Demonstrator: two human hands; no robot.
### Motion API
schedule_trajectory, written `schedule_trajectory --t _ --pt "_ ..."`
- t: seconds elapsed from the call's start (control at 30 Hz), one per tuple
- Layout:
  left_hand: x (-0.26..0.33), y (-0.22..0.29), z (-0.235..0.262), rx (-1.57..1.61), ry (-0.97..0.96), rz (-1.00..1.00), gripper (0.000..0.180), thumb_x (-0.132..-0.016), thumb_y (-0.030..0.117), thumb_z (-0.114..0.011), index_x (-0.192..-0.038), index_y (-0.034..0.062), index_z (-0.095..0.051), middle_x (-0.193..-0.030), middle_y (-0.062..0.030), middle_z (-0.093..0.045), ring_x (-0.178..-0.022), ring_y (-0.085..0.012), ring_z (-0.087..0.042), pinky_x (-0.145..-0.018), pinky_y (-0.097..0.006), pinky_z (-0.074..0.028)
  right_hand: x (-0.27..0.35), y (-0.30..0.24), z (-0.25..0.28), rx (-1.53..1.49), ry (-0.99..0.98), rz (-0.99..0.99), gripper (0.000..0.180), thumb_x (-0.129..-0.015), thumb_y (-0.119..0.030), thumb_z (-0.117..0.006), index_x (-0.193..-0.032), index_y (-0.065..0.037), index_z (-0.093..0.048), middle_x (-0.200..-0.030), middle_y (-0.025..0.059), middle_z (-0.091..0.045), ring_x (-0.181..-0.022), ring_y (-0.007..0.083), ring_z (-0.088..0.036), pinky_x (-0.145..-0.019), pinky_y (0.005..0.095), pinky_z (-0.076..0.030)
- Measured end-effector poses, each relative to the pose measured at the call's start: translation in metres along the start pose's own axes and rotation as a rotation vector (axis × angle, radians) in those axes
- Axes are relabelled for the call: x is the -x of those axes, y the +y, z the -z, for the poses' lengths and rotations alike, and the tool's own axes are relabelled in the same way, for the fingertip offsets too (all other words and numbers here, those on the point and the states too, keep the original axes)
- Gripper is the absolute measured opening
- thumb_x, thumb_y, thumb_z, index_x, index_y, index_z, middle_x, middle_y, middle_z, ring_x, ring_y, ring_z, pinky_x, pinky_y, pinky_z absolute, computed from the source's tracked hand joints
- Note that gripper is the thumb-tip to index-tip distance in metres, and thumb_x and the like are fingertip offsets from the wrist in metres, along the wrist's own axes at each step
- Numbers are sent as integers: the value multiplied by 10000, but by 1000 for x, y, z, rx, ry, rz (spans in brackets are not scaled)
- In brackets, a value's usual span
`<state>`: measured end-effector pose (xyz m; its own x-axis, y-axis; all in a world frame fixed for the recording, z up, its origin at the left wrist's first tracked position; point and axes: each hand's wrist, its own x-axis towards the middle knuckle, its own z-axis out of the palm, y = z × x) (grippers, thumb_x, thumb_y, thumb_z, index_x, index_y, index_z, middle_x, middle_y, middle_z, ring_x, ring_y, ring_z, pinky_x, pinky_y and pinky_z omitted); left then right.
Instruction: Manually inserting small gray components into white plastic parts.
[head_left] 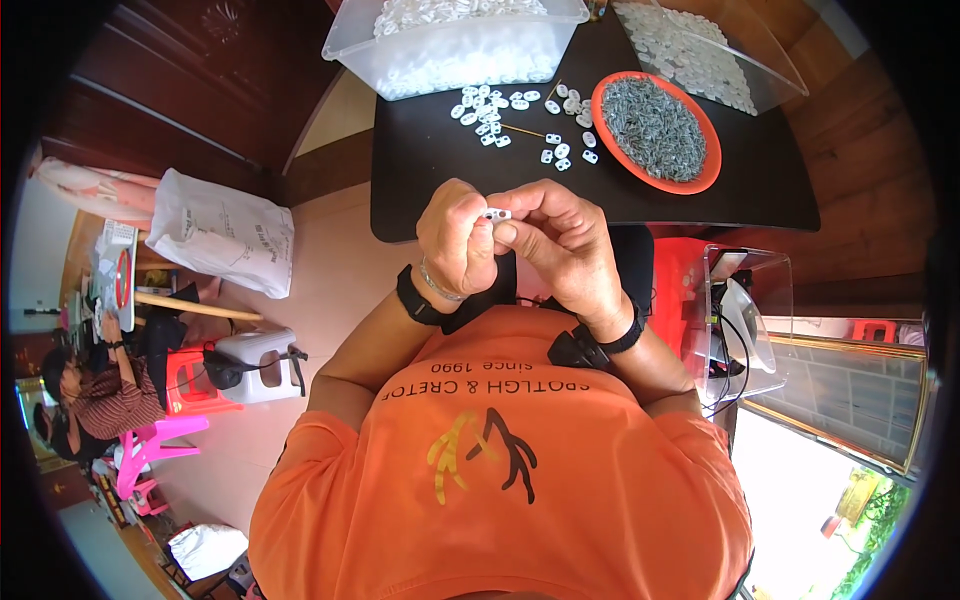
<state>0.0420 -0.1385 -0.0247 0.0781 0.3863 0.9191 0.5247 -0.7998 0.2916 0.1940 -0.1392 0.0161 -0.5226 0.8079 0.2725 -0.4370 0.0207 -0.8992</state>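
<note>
A small white plastic piece (497,214) with dark holes is pinched between my two hands, just off the table's near edge. My left hand (455,240) is closed, its thumb and curled fingers at the piece's left end. From the other side, the thumb and index finger of my right hand (562,250) grip the same piece. My fingers partly cover it. Past my hands, similar loose white two-holed pieces (487,117) lie scattered on the dark table (420,190). An orange-red bowl (712,150) to the right holds many small grey metal parts, too fine to name.
A translucent bin (350,48) full of white pieces stands at the table's back. Another clear container (770,60) with pale pieces sits at the back right. Thin brass-coloured sticks (522,130) lie among the loose pieces. At left are a white sack (225,235), stools (262,360) and a seated person (105,395).
</note>
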Motion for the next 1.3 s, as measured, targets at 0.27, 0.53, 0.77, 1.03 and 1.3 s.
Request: schedule_trajectory --t 0.27,0.53,0.77,1.03,1.3 --pt "-5 2 3 104 20 38 186 -917 117 -455 -1054 0 -502 -736 -116 -551 -583 -248 -511 -531 -358 -420 -2 8 2 -149 4 48 297 -860 73 -589 -1149 16 -558 -1008 72 -632 -943 133 -609 -851 275 -509" --pt "-4 3 3 113 0 76 182 -908 88 -461 -1057 -4 -510 -759 -117 -567 -590 -237 -512 -540 -345 -429 -5 13 7 -208 -20 21 312 -856 84 -584 -1158 12 -552 -999 64 -631 -935 128 -609 -843 272 -515" --pt "-13 7 1 95 0 99 123 -884 58 -482 -972 -11 -533 -762 -150 -565 -602 -281 -535 -546 -361 -441 -5 4 5 -122 46 25 278 -855 85 -583 -1119 0 -569 -950 69 -647 -844 112 -629 -691 225 -532" --pt "-10 13 26 66 -188 261 35 -821 6 -513 -831 -9 -543 -683 -149 -520 -587 -301 -521 -542 -368 -416 -3 3 5 282 -10 -7 176 -868 45 -598 -1041 16 -600 -943 46 -630 -866 87 -597 -760 234 -505" --pt "-8 4 33 65 -182 336 51 -818 7 -523 -779 -12 -549 -668 -132 -523 -589 -302 -521 -551 -356 -416 -78 -95 66 1113 273 469 193 -827 -88 -674 -987 -4 -605 -791 64 -634 -748 132 -610 -655 271 -492"
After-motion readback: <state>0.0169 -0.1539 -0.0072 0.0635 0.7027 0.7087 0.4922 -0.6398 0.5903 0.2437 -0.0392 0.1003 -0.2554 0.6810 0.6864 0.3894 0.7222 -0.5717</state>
